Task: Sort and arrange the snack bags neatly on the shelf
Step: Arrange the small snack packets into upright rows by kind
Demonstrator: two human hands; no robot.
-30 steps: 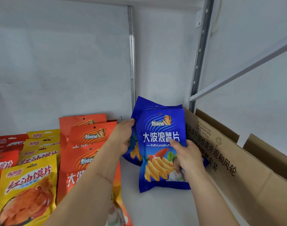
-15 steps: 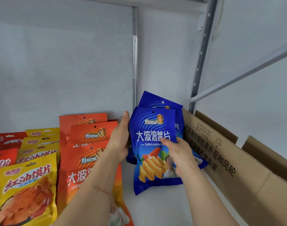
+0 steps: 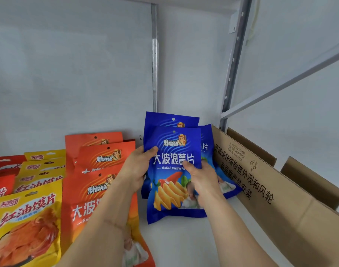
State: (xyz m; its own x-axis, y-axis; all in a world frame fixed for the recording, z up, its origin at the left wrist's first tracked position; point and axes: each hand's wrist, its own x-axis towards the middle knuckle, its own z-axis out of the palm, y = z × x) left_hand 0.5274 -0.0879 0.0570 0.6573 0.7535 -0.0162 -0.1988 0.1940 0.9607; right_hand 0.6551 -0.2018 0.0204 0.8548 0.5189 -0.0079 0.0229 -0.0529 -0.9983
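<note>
A blue chip bag (image 3: 172,189) leans upright on the white shelf (image 3: 184,243), in front of two more blue bags (image 3: 170,120). My left hand (image 3: 136,170) grips its left edge, thumb on the front. My right hand (image 3: 201,180) presses on its right side with the fingers curled round the edge. To the left stands a row of orange chip bags (image 3: 99,157), overlapping front to back. Further left are yellow bags (image 3: 28,214) and red bags (image 3: 3,187). My left forearm covers part of the front orange bag.
A brown cardboard box (image 3: 270,199) with printed black characters runs along the right side of the shelf, touching the rear blue bag. A grey metal upright (image 3: 234,62) and a slanted rail (image 3: 292,81) stand behind it. The white back wall is close behind the bags.
The front blue bag has shifted left and turned upright, squared with the bags behind it. My left thumb has come onto its front edge, and my right hand has slid to its right side.
</note>
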